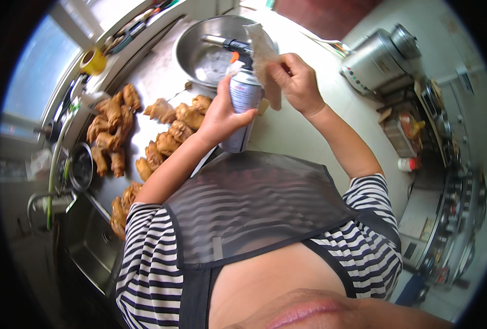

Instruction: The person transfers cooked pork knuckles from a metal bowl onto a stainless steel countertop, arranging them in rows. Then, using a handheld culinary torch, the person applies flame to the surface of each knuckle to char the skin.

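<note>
My left hand (pixel 223 113) is wrapped around a gas canister (pixel 245 92) that bears printed writing. A blowtorch head (pixel 233 44) with a metal nozzle and an orange trigger is fitted on top, its nozzle pointing left over a steel basin (pixel 188 61). No flame shows. A limp, whitish strip of cloth or paper (pixel 264 57) is pinched in my right hand (pixel 296 84), hanging against the torch's right side and partly covering it. Left of the canister, several browned meat pieces (pixel 167 142), apparently trotters, lie in a row on the steel counter.
More browned pieces (pixel 109 127) are heaped near the window, beside a metal bowl (pixel 81 164). A sink (pixel 91 238) with a faucet lies at lower left. A yellow tape roll (pixel 93 61) sits on the sill. At right stand a steel appliance (pixel 377 61) and a loaded shelf (pixel 432 119).
</note>
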`<state>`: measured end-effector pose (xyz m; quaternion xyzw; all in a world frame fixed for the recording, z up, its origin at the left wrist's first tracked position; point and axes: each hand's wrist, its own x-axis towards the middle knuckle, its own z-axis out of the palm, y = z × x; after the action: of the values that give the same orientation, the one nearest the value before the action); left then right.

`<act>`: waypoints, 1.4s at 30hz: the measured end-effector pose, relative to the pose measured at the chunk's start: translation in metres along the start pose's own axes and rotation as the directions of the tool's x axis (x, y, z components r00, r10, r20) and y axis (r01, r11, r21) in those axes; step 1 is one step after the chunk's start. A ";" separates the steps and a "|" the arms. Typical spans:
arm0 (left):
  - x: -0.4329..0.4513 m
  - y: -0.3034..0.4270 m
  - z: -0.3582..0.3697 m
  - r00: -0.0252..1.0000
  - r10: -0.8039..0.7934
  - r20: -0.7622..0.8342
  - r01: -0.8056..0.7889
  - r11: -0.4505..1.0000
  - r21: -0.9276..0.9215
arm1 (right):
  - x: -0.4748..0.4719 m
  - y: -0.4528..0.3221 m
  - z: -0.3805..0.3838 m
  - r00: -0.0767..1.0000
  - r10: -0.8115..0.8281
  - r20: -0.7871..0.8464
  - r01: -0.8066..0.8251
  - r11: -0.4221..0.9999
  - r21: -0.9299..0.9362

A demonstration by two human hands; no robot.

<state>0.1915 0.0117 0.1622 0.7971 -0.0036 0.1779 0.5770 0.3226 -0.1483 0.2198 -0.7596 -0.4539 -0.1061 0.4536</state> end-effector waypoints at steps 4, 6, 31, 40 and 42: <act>-0.016 -0.004 -0.013 0.989 -0.021 -0.149 0.041 0.990 0.131 | 0.007 -0.008 0.030 0.967 0.211 0.140 -0.246 0.917 0.314; -0.028 -0.017 -0.019 0.977 0.024 -0.213 0.021 0.978 0.209 | 0.012 -0.012 0.043 0.950 0.222 0.221 -0.281 0.915 0.289; -0.136 -0.067 -0.115 0.783 -0.328 -0.528 0.136 0.919 -0.369 | 0.162 0.009 0.264 0.861 0.068 0.504 -0.282 0.888 0.362; -0.101 -0.070 -0.070 0.874 -0.093 -0.478 0.033 0.991 -0.132 | 0.054 -0.066 0.157 0.875 0.013 0.484 -0.094 0.985 0.144; -0.092 -0.072 -0.063 0.887 -0.064 -0.457 0.036 0.997 -0.070 | 0.043 -0.065 0.151 0.937 -0.053 0.346 -0.003 0.988 0.157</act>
<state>0.1031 0.0750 0.0871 0.7148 0.1482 0.3461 0.5894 0.2581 0.0070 0.1975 -0.7229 -0.5435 0.0601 0.4224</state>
